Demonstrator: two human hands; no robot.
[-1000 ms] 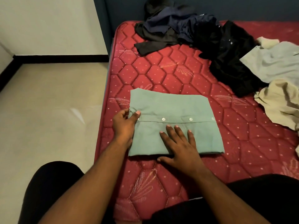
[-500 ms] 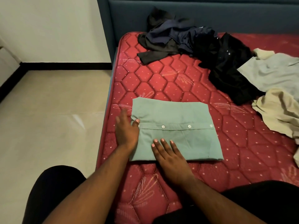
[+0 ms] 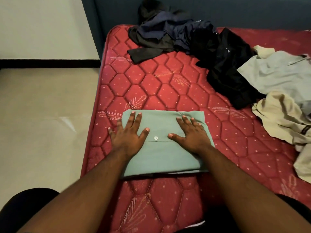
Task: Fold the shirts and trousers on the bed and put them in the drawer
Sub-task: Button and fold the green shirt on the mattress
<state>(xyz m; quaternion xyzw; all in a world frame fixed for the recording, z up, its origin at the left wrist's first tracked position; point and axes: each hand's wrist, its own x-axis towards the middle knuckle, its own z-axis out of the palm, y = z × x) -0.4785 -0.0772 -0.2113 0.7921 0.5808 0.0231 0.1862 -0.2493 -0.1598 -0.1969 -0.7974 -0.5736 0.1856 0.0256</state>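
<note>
A folded green shirt (image 3: 161, 158) lies on the red quilted mattress (image 3: 151, 84) near its front left corner, one white button showing on its placket. My left hand (image 3: 129, 135) lies flat on the shirt's left part with fingers spread, the outer fingers on the mattress. My right hand (image 3: 191, 133) presses flat on its right part. Unfolded clothes lie behind: a dark navy and charcoal heap (image 3: 168, 36), a black garment (image 3: 230, 69), a pale grey shirt (image 3: 277, 73) and a beige garment (image 3: 286, 118). No drawer is in view.
The blue padded headboard (image 3: 218, 10) runs along the far edge of the bed. Pale tiled floor (image 3: 42, 123) and a white wall with a black skirting lie to the left. My dark-clothed knees fill the bottom corners.
The shirt is now folded narrower, its right portion brought over. Both hands have moved up onto it and lie flat with spread fingers; the left no longer sits at its left edge.
</note>
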